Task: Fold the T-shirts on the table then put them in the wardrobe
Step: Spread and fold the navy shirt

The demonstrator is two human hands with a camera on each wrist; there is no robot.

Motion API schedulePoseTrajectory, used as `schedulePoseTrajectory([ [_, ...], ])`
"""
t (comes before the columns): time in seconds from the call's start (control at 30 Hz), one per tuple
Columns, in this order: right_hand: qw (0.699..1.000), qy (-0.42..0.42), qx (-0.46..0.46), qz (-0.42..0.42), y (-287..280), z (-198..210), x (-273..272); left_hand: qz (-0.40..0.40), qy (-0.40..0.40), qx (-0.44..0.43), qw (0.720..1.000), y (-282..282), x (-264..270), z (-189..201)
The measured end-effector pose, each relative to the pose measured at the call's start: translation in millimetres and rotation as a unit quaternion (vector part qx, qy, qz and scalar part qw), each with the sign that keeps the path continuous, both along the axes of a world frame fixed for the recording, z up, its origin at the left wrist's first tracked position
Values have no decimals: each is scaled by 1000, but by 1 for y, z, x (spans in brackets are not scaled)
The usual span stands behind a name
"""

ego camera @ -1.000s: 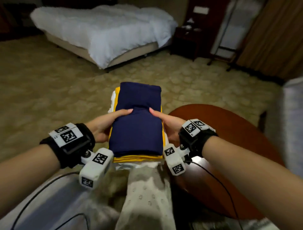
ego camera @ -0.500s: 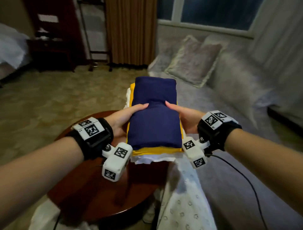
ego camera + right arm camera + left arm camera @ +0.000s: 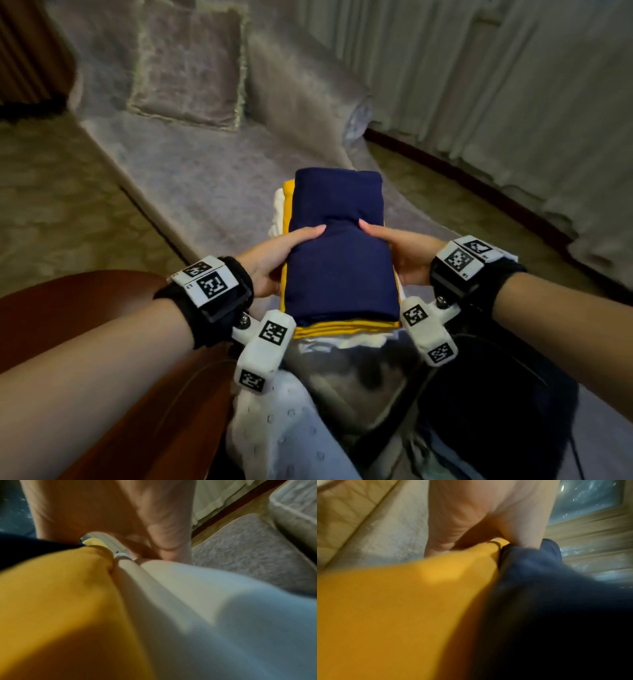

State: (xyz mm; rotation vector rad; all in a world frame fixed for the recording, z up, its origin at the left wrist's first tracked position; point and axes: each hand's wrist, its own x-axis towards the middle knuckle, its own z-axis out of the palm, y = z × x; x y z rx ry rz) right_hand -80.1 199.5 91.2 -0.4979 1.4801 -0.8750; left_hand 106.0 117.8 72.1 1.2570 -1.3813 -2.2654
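Note:
A stack of folded T-shirts is carried in the air in front of me: a navy shirt [image 3: 339, 246] on top, a yellow shirt [image 3: 342, 329] under it, a white shirt [image 3: 363, 340] at the bottom. My left hand [image 3: 274, 260] grips the stack's left side, thumb across the navy top, fingers hidden beneath. My right hand [image 3: 407, 253] grips the right side the same way. The left wrist view shows the yellow shirt [image 3: 393, 608] and navy shirt [image 3: 547, 595] pinched in my left hand [image 3: 471, 520]. In the right wrist view the yellow shirt [image 3: 60, 601] and white shirt [image 3: 223, 608] lie against my right hand [image 3: 120, 513].
A round dark wooden table [image 3: 85, 308] lies at lower left beside my left forearm. A grey sofa [image 3: 212, 164] with a cushion [image 3: 188, 65] stretches ahead. Pale curtains [image 3: 513, 85] hang at right above a dark skirting. Carpet [image 3: 51, 192] lies to the left.
My view has swung right, from the bed, past the table, to the sofa and curtains. The stack stays gripped between both hands in the same hold.

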Motion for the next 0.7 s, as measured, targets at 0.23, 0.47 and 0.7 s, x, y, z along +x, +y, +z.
schedulePoseTrajectory([
  [0.23,998,-41,-21,-45,66,4,-49,-49,-13,-6,999,42,-60,12],
  [0.47,993,-36,-39,-102,178,7,-101,-126,-5,-11,992,127,-125,10],
  [0.7,980,-3,-34,-194,270,5,-129,-214,0,-26,976,193,-179,15],
])
